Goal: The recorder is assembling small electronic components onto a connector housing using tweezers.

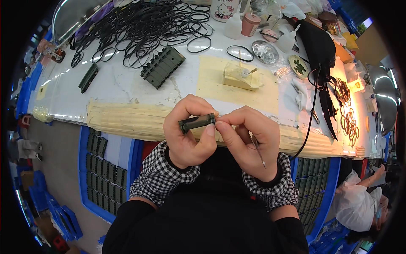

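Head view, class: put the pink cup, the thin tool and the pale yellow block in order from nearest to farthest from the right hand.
1. Thin tool: held in the right hand.
2. Pale yellow block: ahead, on the table.
3. Pink cup: farther back.

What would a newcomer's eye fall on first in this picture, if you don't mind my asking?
Probably the tangle of thin black loops across the far left of the white tabletop. Next, in the middle, the dark green part in the left hand; the right hand, with a slim tool, touches its end. Below, blue trays on both sides hold rows of dark green pieces.
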The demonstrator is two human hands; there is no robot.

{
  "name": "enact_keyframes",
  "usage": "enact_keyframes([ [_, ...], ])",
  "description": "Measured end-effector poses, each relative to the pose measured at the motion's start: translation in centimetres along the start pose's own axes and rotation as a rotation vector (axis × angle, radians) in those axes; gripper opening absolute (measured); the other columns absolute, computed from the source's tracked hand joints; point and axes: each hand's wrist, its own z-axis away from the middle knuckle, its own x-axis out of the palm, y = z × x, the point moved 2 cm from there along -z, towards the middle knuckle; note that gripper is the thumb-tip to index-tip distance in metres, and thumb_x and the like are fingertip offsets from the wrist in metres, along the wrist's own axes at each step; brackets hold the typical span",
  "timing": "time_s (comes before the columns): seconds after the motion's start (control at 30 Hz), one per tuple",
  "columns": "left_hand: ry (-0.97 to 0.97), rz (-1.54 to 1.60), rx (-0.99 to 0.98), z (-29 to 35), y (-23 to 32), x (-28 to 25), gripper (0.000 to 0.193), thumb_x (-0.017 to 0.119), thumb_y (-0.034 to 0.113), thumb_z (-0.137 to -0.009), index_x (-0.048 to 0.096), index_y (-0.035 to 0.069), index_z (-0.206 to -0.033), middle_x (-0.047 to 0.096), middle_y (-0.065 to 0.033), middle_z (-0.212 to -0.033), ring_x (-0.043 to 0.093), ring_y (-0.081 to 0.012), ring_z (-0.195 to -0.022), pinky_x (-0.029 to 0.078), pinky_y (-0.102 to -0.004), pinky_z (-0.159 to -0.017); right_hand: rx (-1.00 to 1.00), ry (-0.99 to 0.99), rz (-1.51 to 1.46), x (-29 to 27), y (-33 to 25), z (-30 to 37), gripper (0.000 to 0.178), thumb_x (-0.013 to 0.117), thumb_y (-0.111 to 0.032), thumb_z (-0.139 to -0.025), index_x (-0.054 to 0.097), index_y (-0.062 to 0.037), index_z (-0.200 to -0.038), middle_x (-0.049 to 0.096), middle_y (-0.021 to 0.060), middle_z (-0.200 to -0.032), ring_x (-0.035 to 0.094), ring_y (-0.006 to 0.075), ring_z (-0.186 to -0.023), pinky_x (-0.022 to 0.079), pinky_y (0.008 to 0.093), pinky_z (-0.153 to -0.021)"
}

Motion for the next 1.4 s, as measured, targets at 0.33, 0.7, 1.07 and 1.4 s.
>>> enact_keyframes([
  [0.33, -0.015, 0.092, -0.115, 0.2, -0.2, 0.6, 0.016, 0.057, 0.005, -0.077, 0.053, -0.002, -0.091, 0.057, -0.0112, -0.087, 0.054, -0.0139, -0.077, 0.045, -0.0268, -0.072, 0.046, 0.037, 0.003, -0.1, 0.6, 0.5, 0.011, 0.074, -0.003, -0.075, 0.064, -0.0032, -0.079, 0.059, 0.0022, -0.067, 0.043, 0.0085, -0.044, 0.034, 0.0233, -0.042],
  [0.7, -0.074, 1.075, -0.671, -0.1, -1.1, 1.7, 0.03, 0.052, 0.029, -0.083, 0.052, 0.002, -0.096, 0.055, -0.0076, -0.079, 0.054, -0.0194, -0.073, 0.047, -0.0331, -0.072, -0.799, 0.228, -0.209, -5.3, -5.8, 2.6, 0.037, 0.069, -0.044, -0.079, 0.058, -0.0091, -0.078, 0.049, 0.001, -0.071, 0.043, 0.0121, -0.055, 0.04, 0.0235, -0.048],
  [1.07, -0.077, 1.403, -0.927, 0.2, -2.5, 2.1, 0.029, 0.049, 0.03, -0.086, 0.051, 0.005, -0.099, 0.055, -0.0068, -0.077, 0.054, -0.0192, -0.072, 0.049, -0.0343, -0.071, -0.668, 0.263, -0.197, -4.7, -7.3, 1.7, 0.046, 0.066, -0.053, -0.08, 0.055, -0.0082, -0.079, 0.047, 0.0015, -0.074, 0.04, 0.0124, -0.056, 0.039, 0.0236, -0.046],
  [1.4, -0.079, 1.372, -0.921, -1.1, -2.7, 0.6, 0.026, 0.051, 0.03, -0.084, 0.048, 0.009, -0.101, 0.052, -0.0041, -0.076, 0.05, -0.0174, -0.072, 0.044, -0.0328, -0.07, -0.266, 0.261, 0.246, -9.1, -3.2, -2.2, 0.016, 0.075, -0.017, -0.077, 0.063, -0.0067, -0.08, 0.054, -0.0018, -0.067, 0.04, 0.0056, -0.053, 0.032, 0.021, -0.047],
])
